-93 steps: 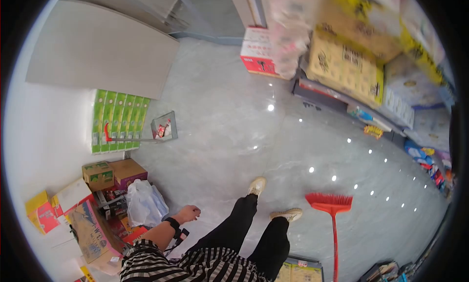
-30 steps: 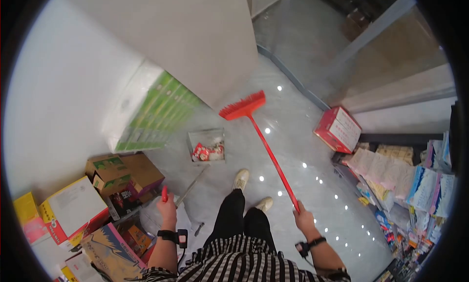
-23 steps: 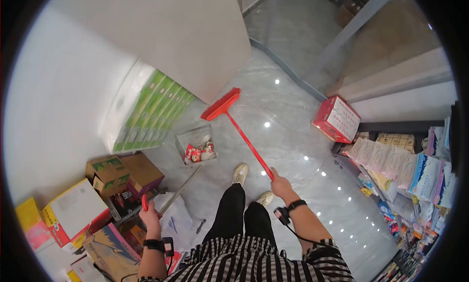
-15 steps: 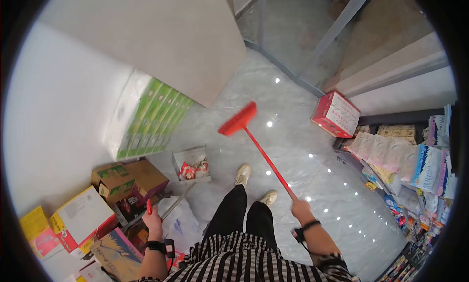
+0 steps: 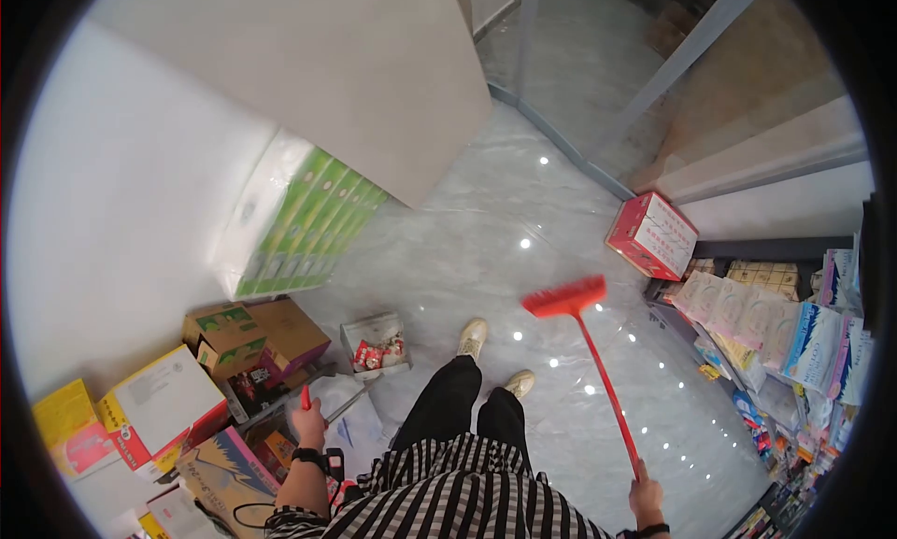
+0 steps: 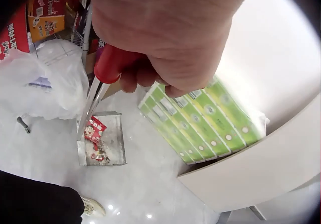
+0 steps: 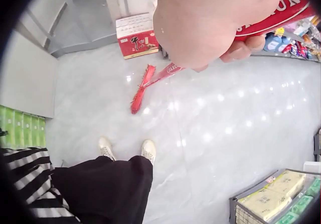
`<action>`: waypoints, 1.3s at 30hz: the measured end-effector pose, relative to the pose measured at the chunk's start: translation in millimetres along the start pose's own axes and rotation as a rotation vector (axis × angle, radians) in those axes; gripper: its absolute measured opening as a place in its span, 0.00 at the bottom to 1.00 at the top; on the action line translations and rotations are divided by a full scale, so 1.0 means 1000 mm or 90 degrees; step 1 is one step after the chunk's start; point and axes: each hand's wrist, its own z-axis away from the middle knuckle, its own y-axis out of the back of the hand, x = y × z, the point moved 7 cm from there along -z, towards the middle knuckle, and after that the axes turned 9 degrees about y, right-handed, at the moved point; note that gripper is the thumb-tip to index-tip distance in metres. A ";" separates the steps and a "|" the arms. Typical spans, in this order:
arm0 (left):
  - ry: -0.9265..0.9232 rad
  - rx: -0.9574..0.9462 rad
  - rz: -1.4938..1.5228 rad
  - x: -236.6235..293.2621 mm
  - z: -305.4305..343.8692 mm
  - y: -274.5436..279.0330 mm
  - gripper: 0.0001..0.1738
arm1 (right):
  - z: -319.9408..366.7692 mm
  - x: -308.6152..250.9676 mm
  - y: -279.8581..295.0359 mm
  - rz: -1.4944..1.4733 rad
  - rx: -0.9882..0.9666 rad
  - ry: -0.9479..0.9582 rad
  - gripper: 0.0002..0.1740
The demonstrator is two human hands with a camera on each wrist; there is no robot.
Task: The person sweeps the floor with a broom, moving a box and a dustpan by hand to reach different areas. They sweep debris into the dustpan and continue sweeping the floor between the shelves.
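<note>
The left hand (image 5: 308, 425) grips the red-ended handle of a metal dustpan (image 5: 376, 345), whose pan lies on the floor with red wrappers and debris inside. In the left wrist view, the left hand (image 6: 165, 33) has its fingers curled round the red grip (image 6: 114, 66), above the pan (image 6: 103, 146). At lower right the right hand (image 5: 645, 497) holds a red broom (image 5: 605, 380) by its handle, the head being to the right of the shoes. In the right wrist view, fingers of the right hand (image 7: 215, 23) wrap the handle, and the broom head (image 7: 142, 91) appears beyond it.
Stacked cartons (image 5: 163, 399) and a white plastic bag (image 5: 350, 418) are at left, below green packs (image 5: 304, 226). A red-white box (image 5: 654, 235) stands near the glass partition. Shelves of packaged goods (image 5: 785, 343) line the right.
The broom came into the right hand after the earliest frame, and the left hand took the dustpan handle. Since half a second ago, the broom head and right hand have moved right and down.
</note>
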 end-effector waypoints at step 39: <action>-0.105 -0.038 -0.084 0.042 0.015 0.017 0.16 | -0.196 -0.273 -0.022 -0.130 0.070 0.265 0.35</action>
